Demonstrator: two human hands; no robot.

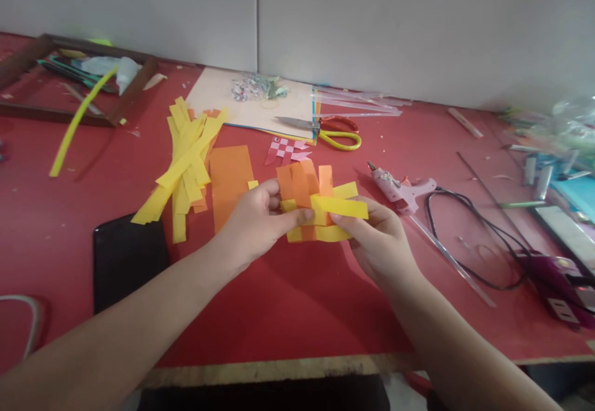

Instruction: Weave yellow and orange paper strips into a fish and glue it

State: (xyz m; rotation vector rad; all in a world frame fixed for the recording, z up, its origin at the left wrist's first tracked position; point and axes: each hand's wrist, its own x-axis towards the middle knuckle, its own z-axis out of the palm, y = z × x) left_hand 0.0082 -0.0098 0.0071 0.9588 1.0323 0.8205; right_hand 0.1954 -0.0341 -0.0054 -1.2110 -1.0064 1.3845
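Both hands are closed on one woven paper piece of orange and yellow strips, held between them over the red table. The left hand enters from the lower left, its thumb lying across the front of the weave and its fingers curled at the left side. The right hand enters from the lower right, thumb pressed at the front just below a projecting yellow strip, fingers passing behind. Both forearms angle inward.

Nearer the body than the grip, red surface extends to the table's pale, worn edge. Left of the grip, an orange sheet lies close by the left hand, with a pile of yellow strips beyond it. Just beyond the grip are a pink checked paper fish and scissors. Right of the grip, a pink glue gun lies near the right hand, limiting room there.
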